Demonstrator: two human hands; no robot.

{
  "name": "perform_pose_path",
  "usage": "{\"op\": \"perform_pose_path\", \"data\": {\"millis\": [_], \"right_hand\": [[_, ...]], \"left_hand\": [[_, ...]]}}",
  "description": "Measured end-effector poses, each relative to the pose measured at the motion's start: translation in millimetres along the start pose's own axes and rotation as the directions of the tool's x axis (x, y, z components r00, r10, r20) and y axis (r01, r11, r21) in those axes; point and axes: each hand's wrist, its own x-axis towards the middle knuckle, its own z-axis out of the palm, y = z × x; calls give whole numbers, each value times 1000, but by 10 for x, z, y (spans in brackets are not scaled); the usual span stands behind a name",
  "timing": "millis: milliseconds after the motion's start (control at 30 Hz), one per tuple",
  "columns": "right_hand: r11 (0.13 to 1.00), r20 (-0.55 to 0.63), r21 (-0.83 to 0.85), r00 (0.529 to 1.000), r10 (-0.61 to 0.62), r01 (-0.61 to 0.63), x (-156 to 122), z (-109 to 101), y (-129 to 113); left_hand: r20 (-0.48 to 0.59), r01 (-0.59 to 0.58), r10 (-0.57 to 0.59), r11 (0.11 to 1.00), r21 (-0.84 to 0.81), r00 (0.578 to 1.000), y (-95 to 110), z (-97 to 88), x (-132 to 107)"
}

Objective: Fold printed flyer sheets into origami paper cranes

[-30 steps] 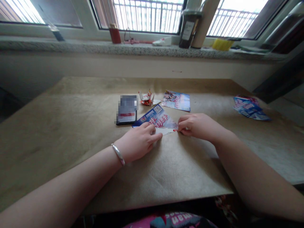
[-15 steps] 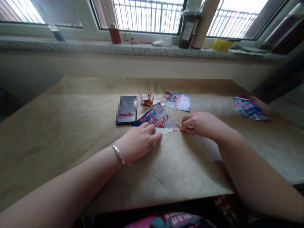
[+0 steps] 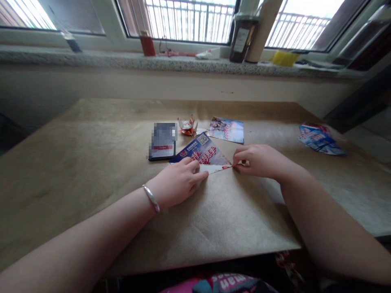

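Note:
A folded sheet of printed paper (image 3: 209,150), blue with red characters and a QR code, lies on the brown table as a triangle. Its point faces away from me, and a white strip shows along the near edge. My left hand (image 3: 180,179), with a silver bangle at the wrist, rests on its left near part, fingers bent and pressed down, holding it against the table. At the right corner, my right hand (image 3: 252,160) pinches the paper between thumb and fingertips. The left corner's underside is hidden.
A phone (image 3: 163,142) lies left of the paper. Behind are a folded paper crane (image 3: 187,127) and a flat printed sheet (image 3: 227,130). More printed sheets (image 3: 322,139) are piled at right. A granite windowsill (image 3: 189,64) holds a red container (image 3: 147,44) and a dark jar (image 3: 242,40).
Both hands keep their places on the folded paper. My right fingers have shifted very slightly at the corner, and the view has moved a touch.

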Motion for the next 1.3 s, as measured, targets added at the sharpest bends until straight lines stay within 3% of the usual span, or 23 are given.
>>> {"op": "perform_pose_path", "data": {"millis": [200,400,900,1300], "right_hand": [[975,-163,141,975,-148,172,100,133,-163],[946,-187,138,946,-266,293,170,227,-302],[939,-218,95,928,-303,329,209,251,-355],[964,-196,47,949,-247,261,224,215,-436]], "left_hand": [[-11,2,-2,1000,-11,1000,-12,-6,-10],[-46,5,-7,999,-50,999,-30,20,-24],[-105,-40,30,995,-95,994,-60,86,59],[-145,-81,73,996,-49,987,-49,73,101]]}}
